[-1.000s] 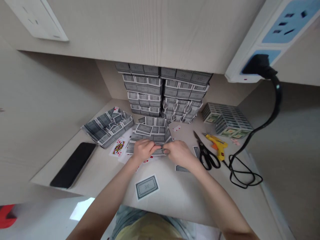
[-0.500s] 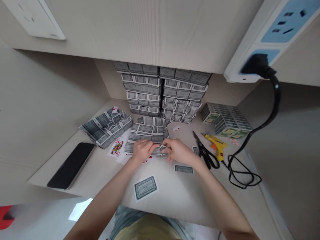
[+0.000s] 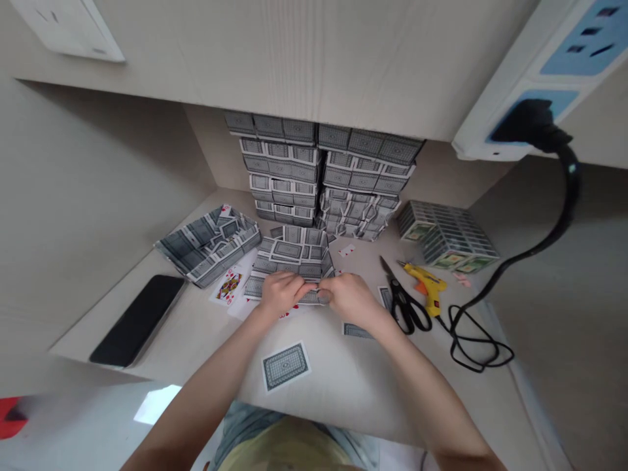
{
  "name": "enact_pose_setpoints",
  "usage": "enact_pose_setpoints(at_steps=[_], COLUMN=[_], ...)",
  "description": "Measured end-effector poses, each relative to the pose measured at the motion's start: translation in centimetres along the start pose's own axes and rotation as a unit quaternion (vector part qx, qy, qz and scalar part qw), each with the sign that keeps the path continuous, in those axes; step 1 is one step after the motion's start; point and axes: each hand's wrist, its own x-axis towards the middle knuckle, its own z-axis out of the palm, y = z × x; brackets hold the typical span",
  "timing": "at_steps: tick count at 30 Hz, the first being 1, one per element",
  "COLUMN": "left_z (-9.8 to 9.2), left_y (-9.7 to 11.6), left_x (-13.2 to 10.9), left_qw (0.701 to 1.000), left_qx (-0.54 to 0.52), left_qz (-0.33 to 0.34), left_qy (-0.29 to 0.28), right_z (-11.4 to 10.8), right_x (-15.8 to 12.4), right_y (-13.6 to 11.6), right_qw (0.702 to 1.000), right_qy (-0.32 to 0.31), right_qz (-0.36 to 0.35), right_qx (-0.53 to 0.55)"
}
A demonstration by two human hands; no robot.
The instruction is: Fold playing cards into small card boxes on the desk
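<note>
A box made of grey-backed playing cards [image 3: 287, 252] lies in front of me, its walls raised at the back and right. My left hand [image 3: 283, 292] is closed on its front edge, thumb pointing right. Close beside it, my right hand [image 3: 347, 296] pinches the box's front right corner, the thumb tips nearly meeting. What lies right under the fingertips is partly hidden. Loose face-up cards, among them a queen of diamonds [image 3: 229, 286], lie by the box's left and front. A face-down playing card [image 3: 286, 366] rests nearer me, and another card [image 3: 356, 331] is partly behind my right wrist.
Stacked card boxes [image 3: 282, 163] stand at the back. To the left are another card box [image 3: 209, 242] and a phone [image 3: 140, 319]. On the right lie scissors [image 3: 405, 302], a yellow glue gun [image 3: 426, 281] with a black cord [image 3: 478, 337], and packed card decks [image 3: 446, 235].
My right hand's fingers have closed down at the box's corner, where a white card edge showed between them before. My left hand stays nearly in place. The view has shifted slightly.
</note>
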Motion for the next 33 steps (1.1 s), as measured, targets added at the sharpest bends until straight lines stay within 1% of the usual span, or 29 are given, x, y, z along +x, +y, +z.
enact_pose_setpoints(at_steps=[5,9,17,23,26,28,31,33], left_z=[0.1,0.1,0.0,0.1,0.2,0.3,0.2,0.2], left_y=[0.2,0.4,0.7,0.9,0.7,0.5,0.3,0.3], left_x=[0.0,-0.1,-0.4,-0.5,-0.6,-0.5,-0.3,-0.2], left_qw=[1.0,1.0,0.998,0.998,0.998,0.998,0.997,0.997], left_qx=[0.003,0.004,0.004,0.016,0.01,0.011,0.02,0.024], left_qz=[0.005,0.011,0.05,0.043,0.037,0.029,0.011,0.003], left_qy=[-0.004,0.013,0.04,0.038,0.047,0.055,0.071,0.079], right_z=[0.0,0.2,-0.1,0.1,0.2,0.3,0.6,0.7], right_x=[0.0,0.0,-0.2,-0.2,-0.1,0.0,0.0,0.0], right_y=[-0.2,-0.3,-0.5,-0.6,-0.3,0.1,0.8,1.0], right_qw=[0.999,0.999,0.999,0.999,0.999,0.998,0.992,0.99], right_qy=[-0.019,-0.019,-0.028,-0.032,-0.037,-0.042,-0.022,-0.006], right_qz=[0.008,0.01,0.003,-0.012,-0.027,-0.038,-0.04,-0.034], right_qx=[-0.026,-0.04,-0.043,-0.036,-0.008,0.036,0.116,0.137])
